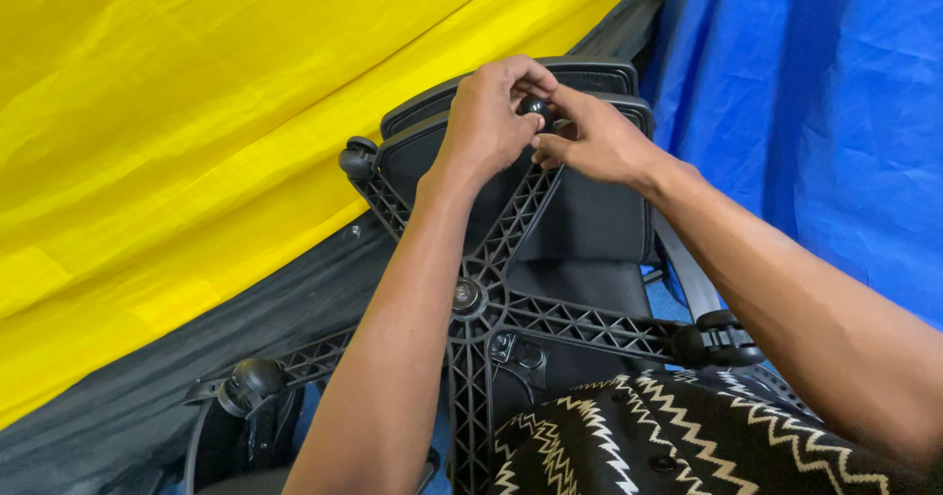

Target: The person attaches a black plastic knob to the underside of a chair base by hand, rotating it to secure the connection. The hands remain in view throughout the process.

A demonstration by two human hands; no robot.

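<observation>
An upturned black office chair lies before me, its star-shaped ribbed base facing up. My left hand and my right hand meet at the tip of the far leg. Both pinch a small black caster wheel there, mostly hidden by my fingers. Other casters sit on the leg tips at the upper left, lower left and right.
A yellow sheet over dark grey fabric covers the left side. A blue tarp hangs on the right. The chair's black seat and back lie under the base. My patterned black-and-cream garment fills the bottom edge.
</observation>
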